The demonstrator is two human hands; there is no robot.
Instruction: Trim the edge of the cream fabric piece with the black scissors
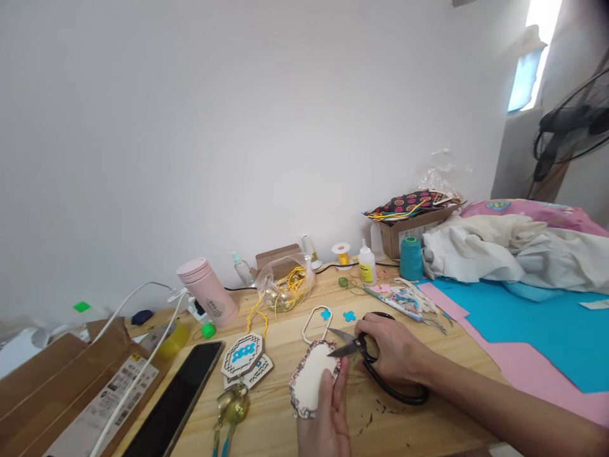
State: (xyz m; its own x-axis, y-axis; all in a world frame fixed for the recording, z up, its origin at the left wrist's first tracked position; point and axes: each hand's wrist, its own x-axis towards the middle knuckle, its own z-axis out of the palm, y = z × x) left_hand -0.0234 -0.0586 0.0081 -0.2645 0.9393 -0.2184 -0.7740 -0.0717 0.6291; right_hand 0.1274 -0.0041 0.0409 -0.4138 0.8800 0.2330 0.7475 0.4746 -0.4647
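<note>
My left hand point(328, 412) grips a cream oval piece with a patterned fabric edge point(310, 384), thumb lying on its pale face. In my right hand point(397, 346) is a pair of black-handled scissors point(397, 395), blades parted, the lower blade over the piece's upper right edge. Just behind the piece lies a thin pale oval frame point(304, 330) with a blue flower cutout on it, and another blue flower cutout point(349, 316) sits to its right. Left of my left hand are octagonal wooden pendants point(242, 357) with a yellow cord and gold bells point(235, 409).
A phone point(174, 400), cardboard box point(85, 381) and pink tumbler point(207, 292) stand at left. Behind are a bag of bells point(285, 285), glue bottle point(366, 263) and teal thread spool point(410, 258). Blue sheet material point(537, 330) and pale cloth point(514, 247) cover the right.
</note>
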